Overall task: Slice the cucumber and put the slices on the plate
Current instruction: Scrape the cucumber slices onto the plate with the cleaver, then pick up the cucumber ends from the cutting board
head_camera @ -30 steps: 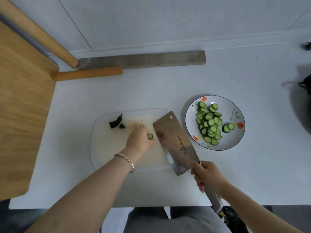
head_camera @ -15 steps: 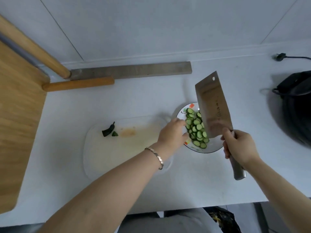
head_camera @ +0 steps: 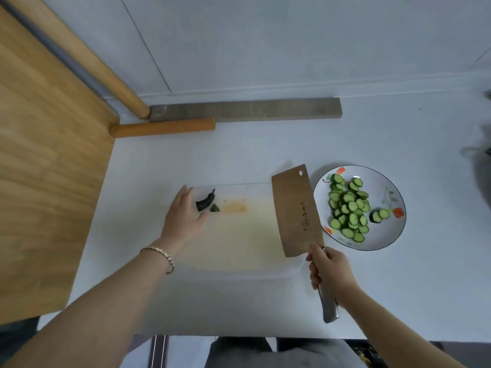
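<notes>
Slices: round green cucumber slices (head_camera: 348,208) heaped on glossy white floral plate (head_camera: 390,235).
Board: translucent white plastic cutting board (head_camera: 239,235) with dark cucumber stem end (head_camera: 205,203).
Left hand (head_camera: 183,216): open, fingers spread beside stem end.
Right hand (head_camera: 328,272): closed around broad steel cleaver (head_camera: 295,208) handle.

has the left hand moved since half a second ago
Yes. The left hand went from the plate rim back leftward across the cutting board to the cucumber end.
</notes>
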Demonstrator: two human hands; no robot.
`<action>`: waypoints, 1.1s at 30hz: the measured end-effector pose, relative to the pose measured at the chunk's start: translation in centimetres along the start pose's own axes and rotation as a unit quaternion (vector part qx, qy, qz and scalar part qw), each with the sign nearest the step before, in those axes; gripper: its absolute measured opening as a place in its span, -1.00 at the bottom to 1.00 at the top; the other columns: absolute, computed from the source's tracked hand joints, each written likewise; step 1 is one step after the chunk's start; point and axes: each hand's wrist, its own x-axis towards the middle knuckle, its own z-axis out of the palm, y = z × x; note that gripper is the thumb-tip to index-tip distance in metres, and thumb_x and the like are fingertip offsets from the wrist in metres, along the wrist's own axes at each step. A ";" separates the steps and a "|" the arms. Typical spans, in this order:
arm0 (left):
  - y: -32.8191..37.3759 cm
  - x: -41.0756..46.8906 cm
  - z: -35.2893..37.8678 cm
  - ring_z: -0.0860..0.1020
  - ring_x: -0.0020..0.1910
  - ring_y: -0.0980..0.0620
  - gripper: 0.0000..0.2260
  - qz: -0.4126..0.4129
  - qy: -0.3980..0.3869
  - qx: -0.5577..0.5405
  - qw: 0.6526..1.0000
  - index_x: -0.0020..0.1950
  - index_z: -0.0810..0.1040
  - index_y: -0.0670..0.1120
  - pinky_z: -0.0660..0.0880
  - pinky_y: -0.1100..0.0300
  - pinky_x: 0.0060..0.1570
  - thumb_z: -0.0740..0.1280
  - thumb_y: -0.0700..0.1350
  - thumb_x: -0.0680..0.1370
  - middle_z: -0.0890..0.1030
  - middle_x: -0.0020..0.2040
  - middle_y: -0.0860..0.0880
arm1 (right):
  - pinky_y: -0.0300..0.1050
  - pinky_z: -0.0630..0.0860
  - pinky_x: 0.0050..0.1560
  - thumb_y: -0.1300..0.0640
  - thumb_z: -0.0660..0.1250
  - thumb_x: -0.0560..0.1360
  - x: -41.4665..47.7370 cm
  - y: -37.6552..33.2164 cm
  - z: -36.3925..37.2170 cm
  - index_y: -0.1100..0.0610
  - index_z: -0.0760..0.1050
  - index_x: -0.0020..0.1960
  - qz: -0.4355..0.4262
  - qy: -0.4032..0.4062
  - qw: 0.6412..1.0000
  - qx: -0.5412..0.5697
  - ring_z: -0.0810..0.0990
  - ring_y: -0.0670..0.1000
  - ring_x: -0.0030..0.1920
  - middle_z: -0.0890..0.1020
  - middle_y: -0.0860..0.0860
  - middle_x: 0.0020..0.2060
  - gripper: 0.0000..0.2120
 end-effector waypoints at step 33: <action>-1.4 -2.0 1.8 0.44 -0.07 -0.20 -0.88 -0.012 0.065 0.002 0.998 -0.04 0.52 -0.24 0.38 0.08 -0.10 0.33 -0.34 0.44 0.43 -0.14 -0.25 | -0.13 0.32 -0.54 0.10 0.18 0.59 -0.2 2.9 -0.4 0.20 0.30 -0.42 0.049 -0.032 0.998 0.008 0.28 0.04 -0.61 0.34 0.09 -0.59 -0.58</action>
